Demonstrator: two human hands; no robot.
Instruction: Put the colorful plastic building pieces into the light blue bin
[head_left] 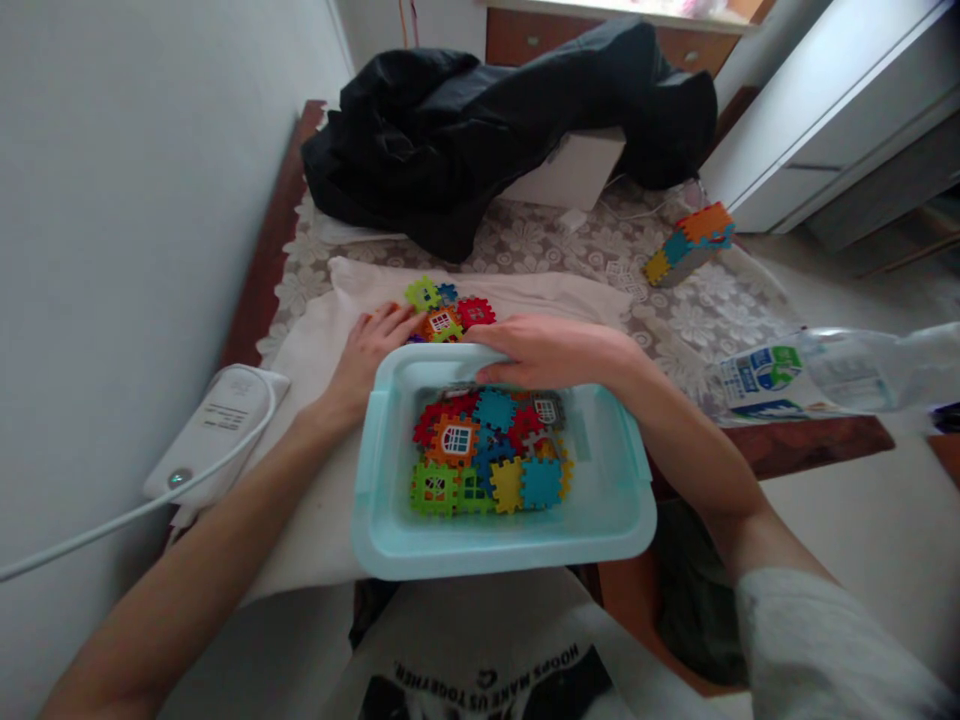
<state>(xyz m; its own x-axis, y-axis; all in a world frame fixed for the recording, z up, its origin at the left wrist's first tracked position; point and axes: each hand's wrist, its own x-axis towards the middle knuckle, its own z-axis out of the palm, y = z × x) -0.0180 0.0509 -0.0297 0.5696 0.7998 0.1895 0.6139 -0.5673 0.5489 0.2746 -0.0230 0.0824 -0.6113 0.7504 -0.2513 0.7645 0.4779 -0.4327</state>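
Observation:
A light blue plastic bin is held near my body at the table's front edge, tilted so that its inside shows. Within it lie several colourful interlocking building tiles, some with window grilles. My right hand grips the bin's far rim, thumb over the inside and fingers behind. Beyond the bin, my left hand lies with its fingers stretched out beside a small pile of loose tiles, green, orange, red and blue. The bin's rim hides part of that pile; the left fingertips seem to touch it.
A white cloth lies under the pile on a lace-covered table. At the right stand a block of joined tiles and a plastic bottle. Black fabric drapes over a white box; a white power strip is left.

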